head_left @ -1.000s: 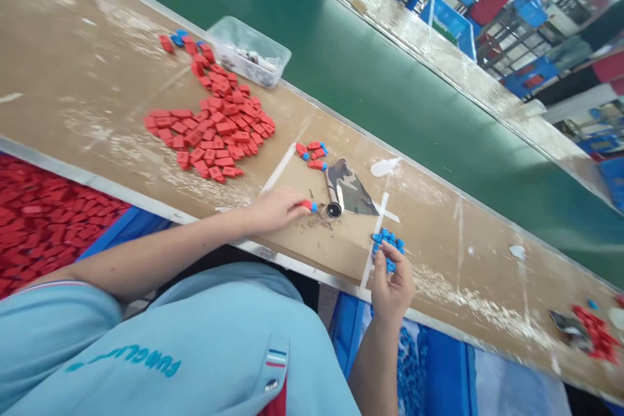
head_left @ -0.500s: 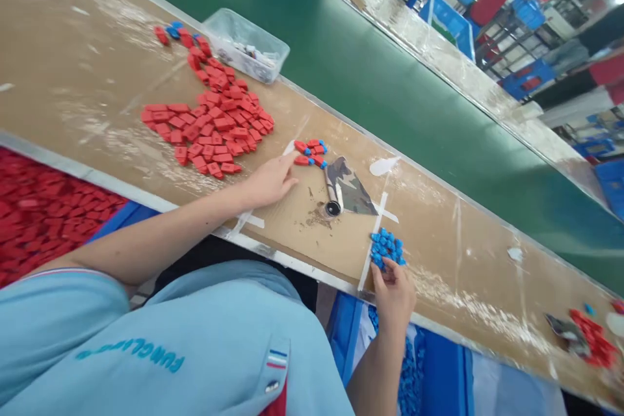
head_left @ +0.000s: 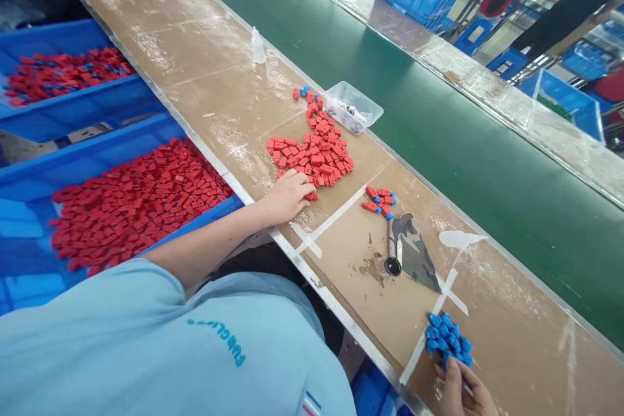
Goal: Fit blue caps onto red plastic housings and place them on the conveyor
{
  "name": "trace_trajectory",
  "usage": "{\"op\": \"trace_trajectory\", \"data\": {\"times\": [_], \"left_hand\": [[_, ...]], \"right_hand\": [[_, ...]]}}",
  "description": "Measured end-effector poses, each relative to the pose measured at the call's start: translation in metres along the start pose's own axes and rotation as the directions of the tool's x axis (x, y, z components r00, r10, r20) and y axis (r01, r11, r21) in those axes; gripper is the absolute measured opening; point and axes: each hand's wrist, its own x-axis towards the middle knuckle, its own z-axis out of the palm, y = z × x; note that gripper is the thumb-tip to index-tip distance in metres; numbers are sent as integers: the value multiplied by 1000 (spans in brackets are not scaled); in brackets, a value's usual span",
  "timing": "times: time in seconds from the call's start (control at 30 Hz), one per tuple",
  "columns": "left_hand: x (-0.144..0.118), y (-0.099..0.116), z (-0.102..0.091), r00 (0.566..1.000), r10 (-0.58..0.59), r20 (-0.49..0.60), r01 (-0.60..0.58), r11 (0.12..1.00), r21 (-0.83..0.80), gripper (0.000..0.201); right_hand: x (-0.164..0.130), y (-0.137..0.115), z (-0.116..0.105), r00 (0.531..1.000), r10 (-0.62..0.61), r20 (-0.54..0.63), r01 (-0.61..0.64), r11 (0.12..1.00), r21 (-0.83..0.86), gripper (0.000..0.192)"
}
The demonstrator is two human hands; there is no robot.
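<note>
My left hand [head_left: 287, 196] rests on the brown bench at the near edge of a heap of small red pieces [head_left: 314, 151], its fingertips on one red piece. Whether it grips that piece is hidden. My right hand [head_left: 461, 393] sits at the bottom edge, its fingers touching a small pile of blue caps [head_left: 448, 338]. Between the hands lie a few red pieces with blue caps fitted [head_left: 380, 200] and a small metal cylinder tool [head_left: 392, 253] on a camouflage patch [head_left: 414, 250].
A clear plastic tray [head_left: 354, 106] stands behind the red heap, a small white bottle [head_left: 257, 45] farther back. Blue bins of red pieces [head_left: 136, 201] sit to my left below the bench. A green conveyor belt [head_left: 439, 117] runs along the far side.
My left hand left the capped pieces and moved to the near edge of the red heap. The camera swung left, so my right hand at the blue caps dropped toward the frame's bottom.
</note>
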Motion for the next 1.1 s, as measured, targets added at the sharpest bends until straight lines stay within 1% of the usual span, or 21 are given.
{"op": "trace_trajectory", "data": {"times": [0.07, 0.1, 0.13, 0.2, 0.23, 0.33, 0.4, 0.53, 0.63, 0.8, 0.9, 0.97, 1.0, 1.07, 1.1], "left_hand": [[2, 3, 5, 999, 9, -31, -8, 1000, 15, 8], [3, 5, 7, 999, 20, -49, -19, 1000, 14, 7], [3, 8, 8, 997, 34, -65, -34, 999, 1, 6], [1, 13, 9, 995, 58, -79, -64, 995, -75, 9], [-1, 16, 9, 995, 71, -67, -80, 987, -141, 11], [-3, 27, 11, 991, 130, 22, -114, 930, -349, 15], [-2, 35, 15, 984, 159, 75, -113, 899, -423, 11], [3, 48, 27, 980, 161, 118, -87, 878, -470, 15], [7, 53, 34, 975, 181, 130, -93, 861, -500, 19], [6, 53, 37, 975, 182, 127, -91, 850, -519, 19], [3, 53, 32, 970, 218, 105, -134, 845, -517, 18], [0, 54, 29, 967, 243, 76, -170, 840, -516, 18], [-1, 55, 28, 965, 254, 64, -183, 828, -529, 21], [-4, 59, 29, 961, 275, 45, -195, 780, -594, 27], [-5, 62, 31, 957, 288, 38, -199, 745, -637, 29]], "right_hand": [[-3, -7, 0, 988, 145, -45, -142, 987, 73, 31], [-6, -12, 1, 982, 179, -57, -172, 979, 111, 31], [-9, -18, 2, 982, 174, -67, -163, 975, 151, 31], [-15, -31, 6, 986, 131, -102, -104, 966, 237, 28], [-18, -36, 9, 987, 110, -117, -75, 959, 274, 28], [-22, -48, 17, 991, 57, -120, -16, 949, 314, 33], [-22, -54, 23, 996, 21, -82, 5, 952, 305, 37], [-20, -64, 31, 998, -62, 34, 51, 963, 264, 44], [-19, -72, 37, 989, -100, 105, 70, 963, 259, 46], [-18, -79, 44, 976, -157, 151, 111, 956, 273, 46], [-16, -83, 47, 973, -172, 155, 122, 949, 291, 46], [-14, -86, 48, 965, -220, 142, 179, 951, 252, 42], [-12, -89, 48, 955, -266, 130, 236, 949, 210, 39], [-8, -95, 49, 912, -399, 96, 391, 916, 94, 32], [-6, -99, 49, 874, -478, 86, 477, 878, 36, 28]]}}
